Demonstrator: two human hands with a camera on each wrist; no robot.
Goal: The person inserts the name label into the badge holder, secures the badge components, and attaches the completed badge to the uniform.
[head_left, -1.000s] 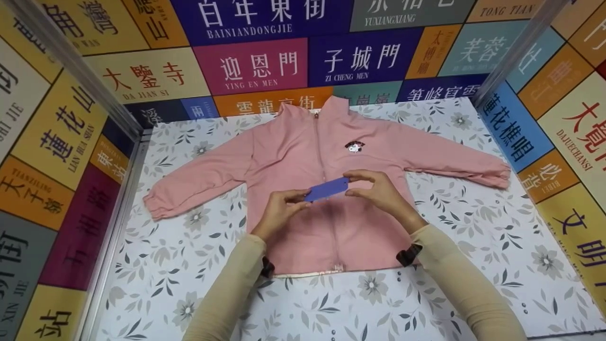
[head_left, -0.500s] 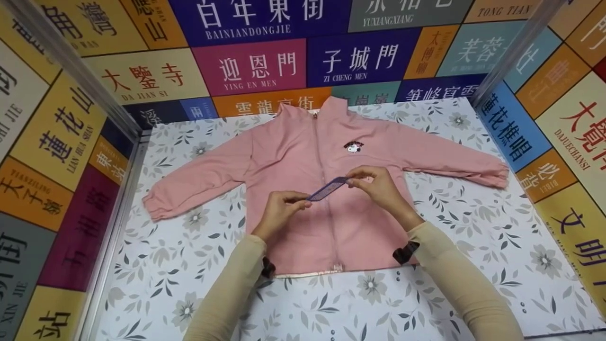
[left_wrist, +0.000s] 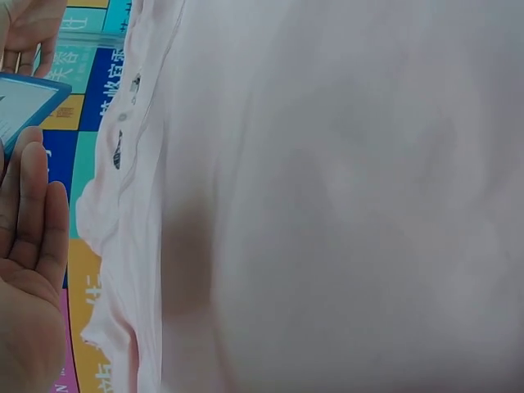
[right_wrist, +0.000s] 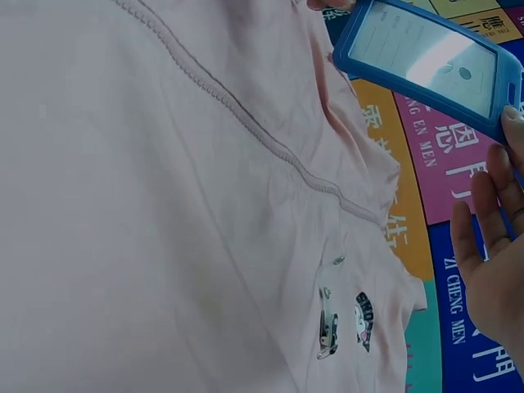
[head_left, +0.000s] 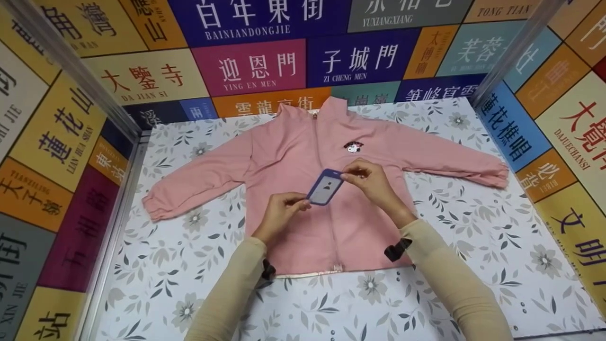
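A blue-framed ID badge holder (head_left: 325,187), with a pale card and a small figure icon behind its window, is held tilted above the pink jacket (head_left: 289,227). My left hand (head_left: 280,212) pinches its lower left end. At its upper right end, beside the slot, my right hand (head_left: 375,183) grips the corner between thumb and finger. In the right wrist view the badge holder (right_wrist: 426,53) shows glare across its window, with the right hand (right_wrist: 495,278) at its slotted end. Only a corner of the badge holder (left_wrist: 33,98) appears in the left wrist view, above the left hand (left_wrist: 33,270).
The zipped jacket lies spread with both sleeves out on a table (head_left: 189,265) covered in a leaf-and-flower pattern. A small cartoon print (head_left: 353,147) marks its chest. Panels with colourful place-name signs (head_left: 258,66) stand behind and on both sides.
The badge holder has turned from its plain blue face, through edge-on, to its window side. My right hand has risen and moved slightly left; the left hand stays nearly in place.
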